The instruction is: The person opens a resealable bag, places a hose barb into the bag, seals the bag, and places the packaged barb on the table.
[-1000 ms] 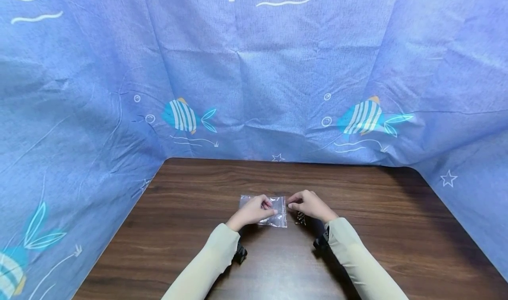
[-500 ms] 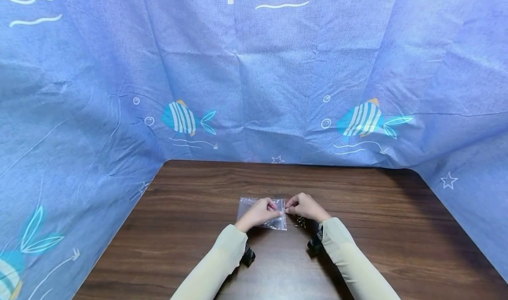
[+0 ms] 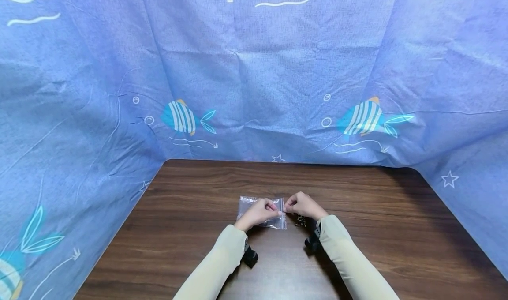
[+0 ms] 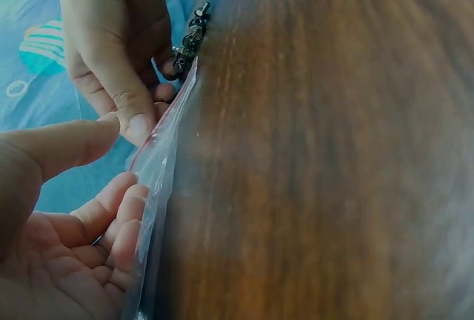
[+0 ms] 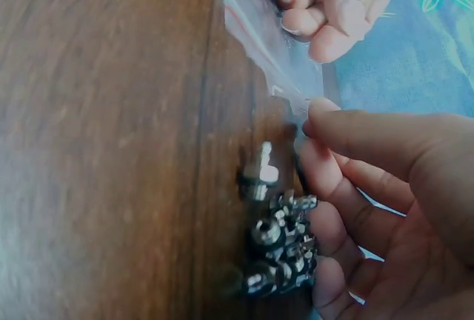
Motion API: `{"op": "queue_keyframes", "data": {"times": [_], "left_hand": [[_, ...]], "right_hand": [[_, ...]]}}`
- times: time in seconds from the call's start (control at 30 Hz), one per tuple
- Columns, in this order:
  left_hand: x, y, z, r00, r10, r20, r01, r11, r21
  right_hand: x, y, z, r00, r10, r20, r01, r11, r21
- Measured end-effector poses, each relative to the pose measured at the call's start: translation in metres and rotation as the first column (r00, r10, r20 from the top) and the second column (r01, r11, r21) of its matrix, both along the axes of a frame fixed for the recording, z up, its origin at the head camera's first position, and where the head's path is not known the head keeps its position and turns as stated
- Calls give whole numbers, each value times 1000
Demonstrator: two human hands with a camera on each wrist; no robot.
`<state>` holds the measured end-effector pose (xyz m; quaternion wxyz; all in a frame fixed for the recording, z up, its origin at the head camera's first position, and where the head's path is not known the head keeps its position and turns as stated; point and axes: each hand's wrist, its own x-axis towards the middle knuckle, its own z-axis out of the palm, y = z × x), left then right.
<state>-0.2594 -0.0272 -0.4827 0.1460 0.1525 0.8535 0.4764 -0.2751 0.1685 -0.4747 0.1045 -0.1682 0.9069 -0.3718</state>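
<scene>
A clear zip bag (image 3: 247, 204) lies flat on the table, its mouth facing right and its red seal line showing in both wrist views. Over the bag is my left hand (image 3: 259, 211), fingers loosely curled against the plastic; in the left wrist view a gap shows between thumb and forefinger. My right hand (image 3: 304, 205) pinches the bag's mouth edge between thumb and forefinger. Under the right palm, several small shiny metal fittings (image 5: 278, 238) sit in a heap, one with a ribbed stem. The hand partly covers the heap in the head view.
The dark wooden table (image 3: 198, 181) spreads around both hands. Behind it and at its sides hangs a blue curtain (image 3: 274, 84) with printed fish. Black wrist cameras are strapped beneath both sleeves (image 3: 214, 256).
Both hands have moved closer together at the bag's mouth, the left to the right and the right to the left. The right fingers have taken hold of the bag's edge.
</scene>
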Motion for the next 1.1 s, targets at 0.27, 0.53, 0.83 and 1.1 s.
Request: {"op": "queue_keyframes", "data": {"times": [0.27, 0.53, 0.83, 1.1], "left_hand": [[-2, 1, -3, 1000, 3, -11, -3, 999, 34], [-1, 1, -2, 1000, 9, -23, -9, 1000, 8], [0, 2, -3, 999, 18, -43, -19, 1000, -23], [3, 2, -2, 998, 32, -49, -33, 999, -22]], "right_hand": [[-4, -1, 0, 998, 34, 51, -29, 996, -85], [2, -3, 8, 996, 59, 72, -46, 984, -170], [-4, -3, -6, 987, 83, 140, -42, 961, -274], [-4, -6, -6, 983, 101, 155, -53, 956, -288]]}}
